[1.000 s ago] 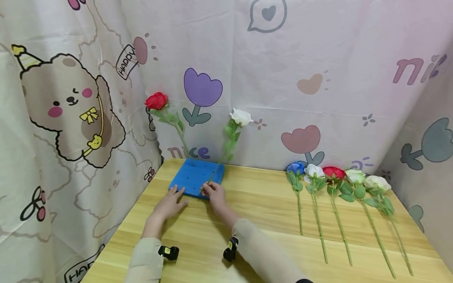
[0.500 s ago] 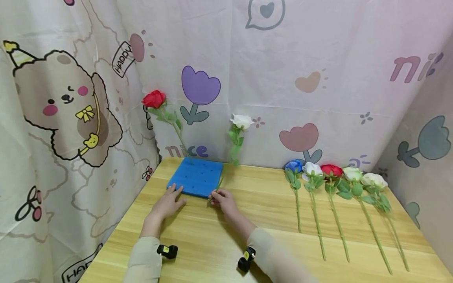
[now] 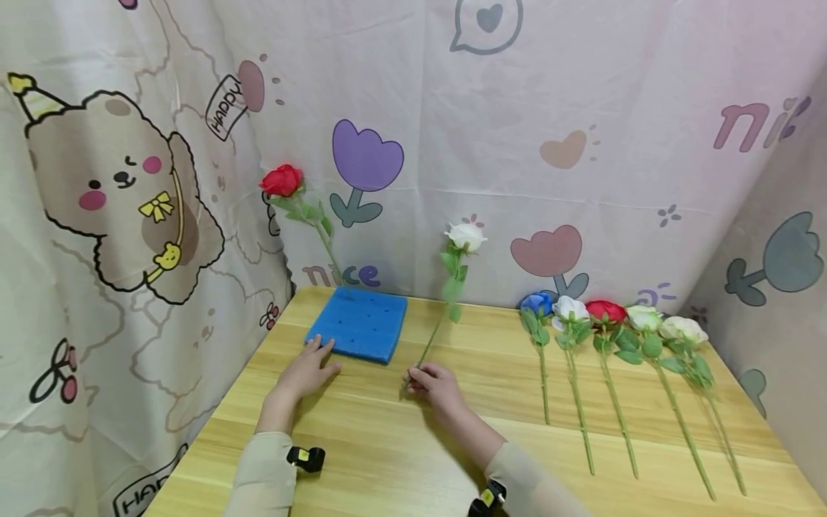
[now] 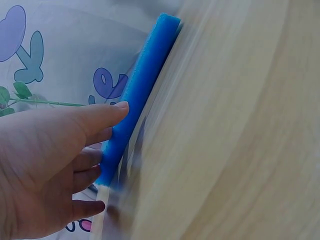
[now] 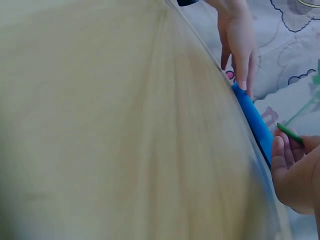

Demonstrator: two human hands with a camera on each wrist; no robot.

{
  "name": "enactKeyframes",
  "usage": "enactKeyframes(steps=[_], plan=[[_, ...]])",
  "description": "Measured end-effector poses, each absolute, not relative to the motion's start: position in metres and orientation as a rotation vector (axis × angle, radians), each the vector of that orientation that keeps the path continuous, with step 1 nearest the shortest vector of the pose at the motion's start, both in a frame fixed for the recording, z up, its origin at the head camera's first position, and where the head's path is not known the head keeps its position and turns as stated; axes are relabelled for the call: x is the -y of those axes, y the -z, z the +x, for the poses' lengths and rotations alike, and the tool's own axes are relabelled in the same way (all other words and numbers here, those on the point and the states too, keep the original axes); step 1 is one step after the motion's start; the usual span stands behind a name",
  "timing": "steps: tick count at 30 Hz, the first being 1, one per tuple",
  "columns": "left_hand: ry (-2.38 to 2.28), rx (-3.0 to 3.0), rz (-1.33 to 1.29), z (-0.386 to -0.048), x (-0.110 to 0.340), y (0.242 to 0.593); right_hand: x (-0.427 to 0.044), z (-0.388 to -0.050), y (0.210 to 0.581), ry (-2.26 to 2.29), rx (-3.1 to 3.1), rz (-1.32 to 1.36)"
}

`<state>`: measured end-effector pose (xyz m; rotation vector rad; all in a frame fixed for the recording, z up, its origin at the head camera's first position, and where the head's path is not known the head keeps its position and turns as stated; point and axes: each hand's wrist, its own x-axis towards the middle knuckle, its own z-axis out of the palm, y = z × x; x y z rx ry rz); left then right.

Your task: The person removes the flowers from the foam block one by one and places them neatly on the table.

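Note:
My right hand (image 3: pixel 439 388) pinches the lower stem of a white artificial rose (image 3: pixel 466 237), just right of a blue foam pad (image 3: pixel 362 324). The rose leans up and to the right, its bloom against the curtain. In the right wrist view the green stem end (image 5: pixel 290 133) pokes out of the right hand's fingers. My left hand (image 3: pixel 305 373) rests its fingertips on the pad's near left corner, fingers extended; the left wrist view shows its thumb against the pad's edge. A red rose (image 3: pixel 282 181) stands in the pad's far left part, tilted left. Small dark holes dot the pad.
On the right of the wooden table (image 3: pixel 362 445) several roses lie side by side: a blue rose (image 3: pixel 537 303), a white rose (image 3: pixel 570 309), a red rose (image 3: pixel 606 311) and two pale ones. A printed curtain (image 3: pixel 452 129) closes off the back and sides.
The white rose's stem has come off the foam pad. My right hand has moved right and toward me with the rose. The left hand has stayed on the pad.

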<state>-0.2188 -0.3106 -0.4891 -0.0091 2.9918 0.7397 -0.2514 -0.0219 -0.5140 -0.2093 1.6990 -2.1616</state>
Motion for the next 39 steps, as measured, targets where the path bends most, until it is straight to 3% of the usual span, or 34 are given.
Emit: enactKeyframes(steps=[39], plan=[[-0.782,-3.007,0.017,-0.219,0.31,0.49,-0.11,-0.217,0.505,1.989,-1.651,-0.101]])
